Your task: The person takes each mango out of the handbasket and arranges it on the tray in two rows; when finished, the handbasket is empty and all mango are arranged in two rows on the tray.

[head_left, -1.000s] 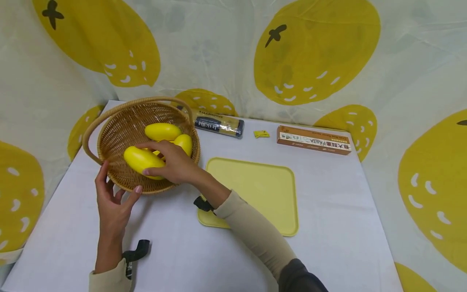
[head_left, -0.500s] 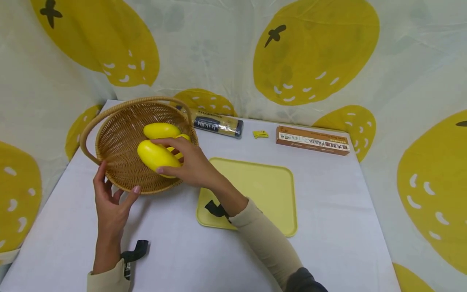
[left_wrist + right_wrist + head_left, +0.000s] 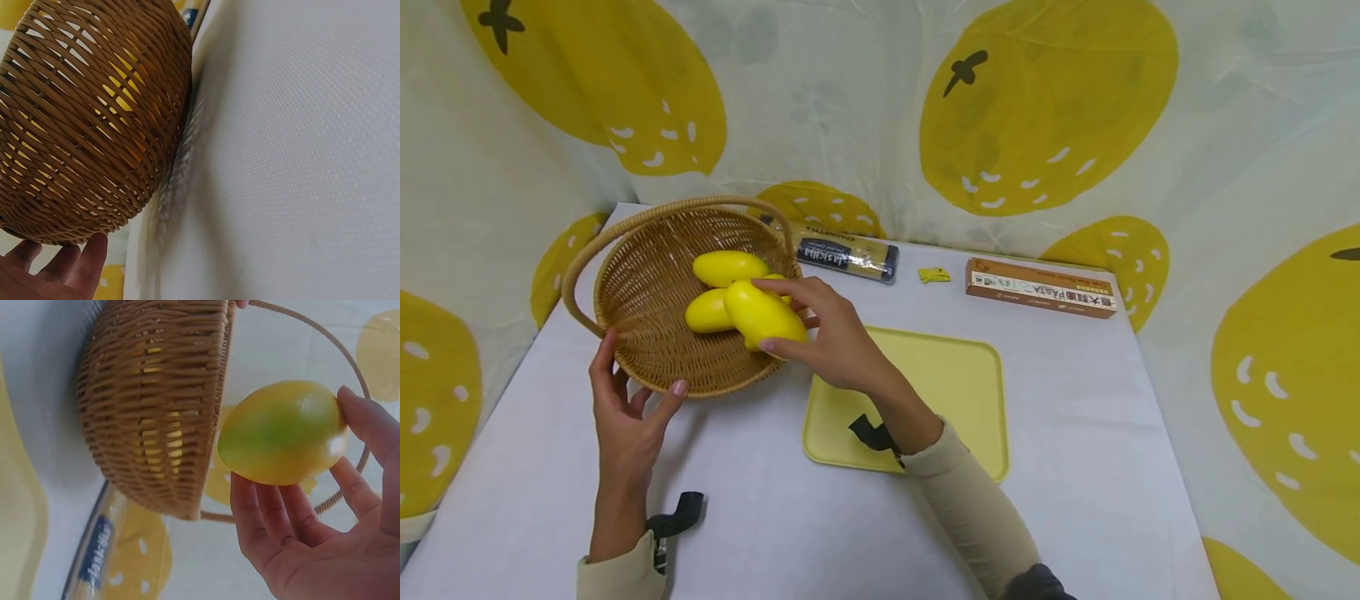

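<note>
The left hand (image 3: 628,421) grips the near-left rim of a brown wicker basket (image 3: 642,287), inside which yellow fruits (image 3: 727,268) lie. At their right, the right hand (image 3: 838,337) clamps a green-tinged fruit (image 3: 282,432) between thumb and fingertips, over the basket's right side. Further right, a yellow tray (image 3: 958,379) lies on the white tabletop (image 3: 1090,433) before a fruit-printed curtain (image 3: 842,92).

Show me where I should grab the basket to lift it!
Try the top of the handle, coming from above: it's slim and arches over the basket. The yellow fruits inside lie toward one side, so it might tip a bit.
</note>
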A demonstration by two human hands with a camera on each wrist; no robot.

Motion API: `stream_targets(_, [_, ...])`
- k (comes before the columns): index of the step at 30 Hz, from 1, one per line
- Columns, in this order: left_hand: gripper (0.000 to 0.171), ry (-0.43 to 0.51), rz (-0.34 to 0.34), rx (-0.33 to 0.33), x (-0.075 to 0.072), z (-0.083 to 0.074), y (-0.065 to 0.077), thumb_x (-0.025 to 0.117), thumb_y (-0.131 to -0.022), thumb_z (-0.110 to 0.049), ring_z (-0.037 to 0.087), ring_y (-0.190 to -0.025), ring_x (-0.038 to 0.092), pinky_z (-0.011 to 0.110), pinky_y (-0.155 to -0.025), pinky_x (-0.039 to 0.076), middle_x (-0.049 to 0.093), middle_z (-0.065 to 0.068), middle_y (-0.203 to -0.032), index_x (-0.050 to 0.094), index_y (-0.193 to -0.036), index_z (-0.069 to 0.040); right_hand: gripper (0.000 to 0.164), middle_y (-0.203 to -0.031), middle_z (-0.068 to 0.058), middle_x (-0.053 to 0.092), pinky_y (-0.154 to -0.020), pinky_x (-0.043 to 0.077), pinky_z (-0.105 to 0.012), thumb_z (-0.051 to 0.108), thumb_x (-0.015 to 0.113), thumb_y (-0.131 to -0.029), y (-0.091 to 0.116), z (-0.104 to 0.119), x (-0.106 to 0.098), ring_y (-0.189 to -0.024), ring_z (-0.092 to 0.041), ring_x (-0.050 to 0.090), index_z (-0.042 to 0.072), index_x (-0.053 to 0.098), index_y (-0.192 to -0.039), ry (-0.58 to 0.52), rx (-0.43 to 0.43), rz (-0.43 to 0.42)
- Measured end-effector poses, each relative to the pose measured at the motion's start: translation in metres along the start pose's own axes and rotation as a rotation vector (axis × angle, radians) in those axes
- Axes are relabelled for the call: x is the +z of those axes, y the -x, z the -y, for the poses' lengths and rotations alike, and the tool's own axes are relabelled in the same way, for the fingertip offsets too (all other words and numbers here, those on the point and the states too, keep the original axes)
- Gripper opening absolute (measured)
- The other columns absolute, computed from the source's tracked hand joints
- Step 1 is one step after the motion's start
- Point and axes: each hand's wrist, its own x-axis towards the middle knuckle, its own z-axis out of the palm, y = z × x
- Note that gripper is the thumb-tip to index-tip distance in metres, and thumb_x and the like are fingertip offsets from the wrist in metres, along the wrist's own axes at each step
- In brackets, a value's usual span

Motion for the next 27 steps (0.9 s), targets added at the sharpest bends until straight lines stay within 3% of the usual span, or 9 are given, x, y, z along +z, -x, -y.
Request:
stream_targets(8, [0.106, -0.012, -0.004, -0.002, 0.000, 0.001, 0.000, 0.080, -0.082, 0.013, 0.030, -0.153, 0.032, 0.013, -0.108, 0.048, 0.026, 0.000, -0.173, 0.030, -0.167, -0.025, 0.064, -0.146, 0.007, 0.059, -0.097, 0.059, -0.037, 0.025, 0.083, -0.094, 0.012, -0.006, -0.017, -0.122, -0.014, 0.057, 0.034, 0.059, -0.152, 0.000, 0.026, -0.034])
stream_targets(17, [0.106, -0.002, -0.004, 0.028, 0.000, 0.002, -0.001, 0.080, -0.081, 0.014, 0.031, -0.154, 0.033, 0.012, -0.108, 0.047, 0.026, 0.002, -0.173, 0.030, -0.167, -0.022, 0.064, -0.145, 0.014, 0.060, -0.097, 0.058, -0.042, 0.026, 0.084, -0.094, 0.026, -0.025, -0.035, -0.120, -0.015, 0.059, 0.040, 0.058, -0.150, -0.037, 0.063, -0.049])
stream_targets(27, [0.106, 0.001, -0.009, 0.014, 0.000, 0.001, -0.001, 0.080, -0.081, 0.014, 0.031, -0.154, 0.033, 0.014, -0.110, 0.047, 0.027, 0.001, -0.173, 0.031, -0.167, -0.024, 0.065, -0.147, 0.010, 0.060, -0.099, 0.058, -0.047, 0.022, 0.086, -0.092, 0.038, -0.049, -0.052, -0.122, -0.018, 0.059, 0.038, 0.060, -0.149, 0.008, 0.113, -0.092])
